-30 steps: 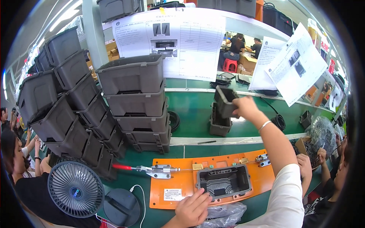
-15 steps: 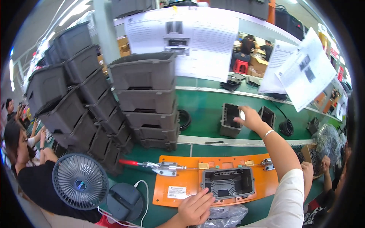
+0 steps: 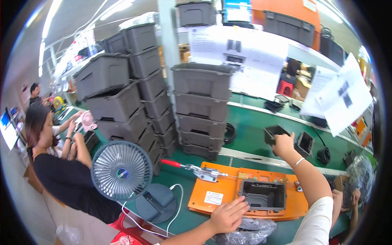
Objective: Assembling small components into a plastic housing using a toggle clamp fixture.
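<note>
My left hand [image 3: 229, 215] lies flat with fingers stretched, fingertips at the near left corner of an open black plastic housing [image 3: 261, 209]. That housing sits in an orange fixture plate [image 3: 199, 196], which carries a toggle clamp [image 3: 205, 173] with a red handle. My right hand [image 3: 284, 145] is closed on the near right side of a second black housing [image 3: 271, 138], which is tilted above the green bench. The fingertips of that hand are partly hidden. Just right of it stands a third black housing [image 3: 305, 143].
Stacks of dark grey bins [image 3: 200, 108] rise at the left and back. A desk fan [image 3: 121, 171] with a white cable stands left of the fixture. Clear plastic wrap [image 3: 251, 232] lies at the near edge. Printed sheets [image 3: 255, 61] hang behind. Co-workers sit left; another person's hand [image 3: 356, 196] shows right.
My right hand has closed on the second housing, which stood upright before and is now tilted. The view has swung left. My left hand stays by the fixture's housing.
</note>
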Tool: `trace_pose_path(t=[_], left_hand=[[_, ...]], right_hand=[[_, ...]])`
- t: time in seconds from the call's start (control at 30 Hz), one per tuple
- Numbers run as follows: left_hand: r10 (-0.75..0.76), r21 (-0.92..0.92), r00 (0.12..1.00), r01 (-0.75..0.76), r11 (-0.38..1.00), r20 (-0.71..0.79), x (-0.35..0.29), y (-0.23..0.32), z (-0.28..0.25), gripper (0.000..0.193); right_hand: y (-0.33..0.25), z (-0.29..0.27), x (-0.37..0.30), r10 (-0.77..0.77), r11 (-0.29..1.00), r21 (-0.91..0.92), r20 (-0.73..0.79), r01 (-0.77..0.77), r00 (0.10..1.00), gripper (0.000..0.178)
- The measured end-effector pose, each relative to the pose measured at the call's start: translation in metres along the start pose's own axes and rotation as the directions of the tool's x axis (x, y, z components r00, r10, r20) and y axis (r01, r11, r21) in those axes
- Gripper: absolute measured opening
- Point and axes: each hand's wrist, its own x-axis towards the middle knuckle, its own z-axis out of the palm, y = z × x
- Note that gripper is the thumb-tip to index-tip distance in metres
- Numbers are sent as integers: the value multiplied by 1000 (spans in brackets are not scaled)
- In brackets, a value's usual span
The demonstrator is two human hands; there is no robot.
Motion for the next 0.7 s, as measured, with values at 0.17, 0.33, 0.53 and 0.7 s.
trace_pose_path(t=[0.17, 0.33, 0.53, 0.7], left_hand=[[1, 52, 999, 2, 999, -43, 2, -3, -4, 34], [7, 22, 999, -6, 1000, -53, 2, -3, 0, 32], [14, 2, 997, -14, 1000, -81, 8, 4, -5, 32], [3, 6, 995, -3, 1000, -101, 2, 2, -2, 33]], right_hand=[[-26, -59, -54, -579, 815, -276, -404, 509, 708, 10], [-34, -76, -91, -674, 739, -355, -404, 573, 618, 3], [-29, -95, -102, -548, 801, -87, -504, 592, 668, 10], [-25, -154, -91, -407, 672, 146, -746, 726, 527, 25]])
